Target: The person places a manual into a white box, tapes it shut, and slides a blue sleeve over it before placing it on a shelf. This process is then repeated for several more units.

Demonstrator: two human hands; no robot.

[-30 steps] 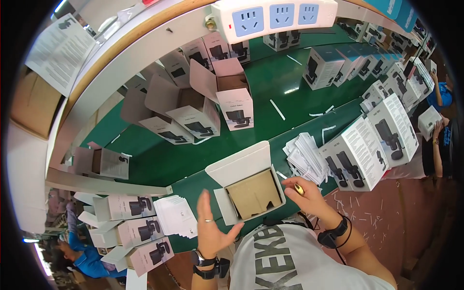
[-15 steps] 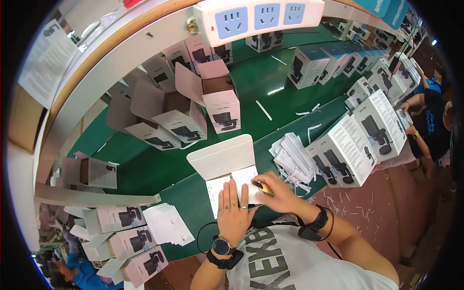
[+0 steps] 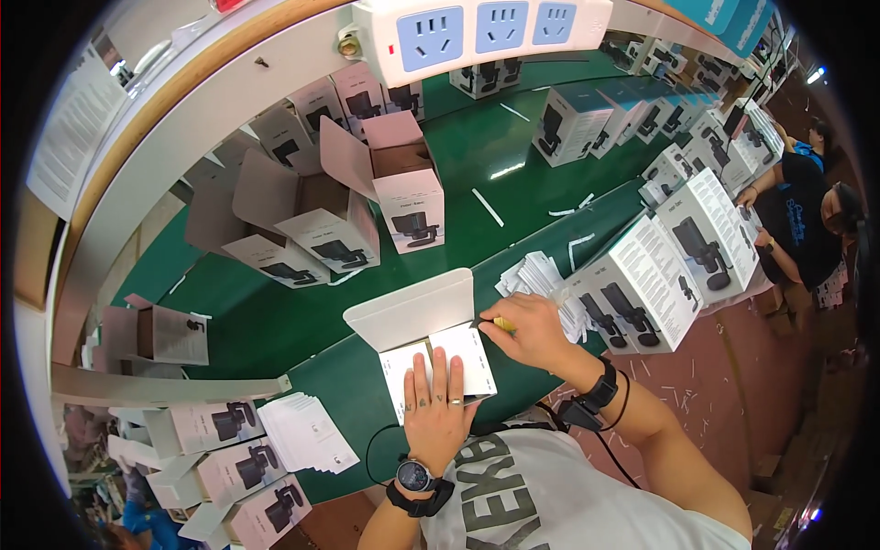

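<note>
A white carton [image 3: 463, 353] with its lid [image 3: 412, 310] raised at the far side lies in front of me on the green bench. My left hand [image 3: 434, 403] rests flat on its near part, fingers stretched out and slightly apart. At the carton's far right corner, my right hand [image 3: 532, 332] is closed round a small yellow-and-black utility knife [image 3: 501, 323]. The knife's dark tip meets the carton's right edge by the lid; the blade itself is too small to make out.
A pile of white folded pieces [image 3: 541, 284] lies right of the carton, beside printed boxes [image 3: 632, 293]. Open printed cartons [image 3: 417, 202] stand beyond. White sheets [image 3: 307, 431] are stacked at left. A power strip [image 3: 486, 37] hangs above; a co-worker [image 3: 796, 215] is at far right.
My right hand has moved away from me with the knife, from the carton's near right part to its far right corner. My left hand stays flat on the carton. The view has shifted slightly.
</note>
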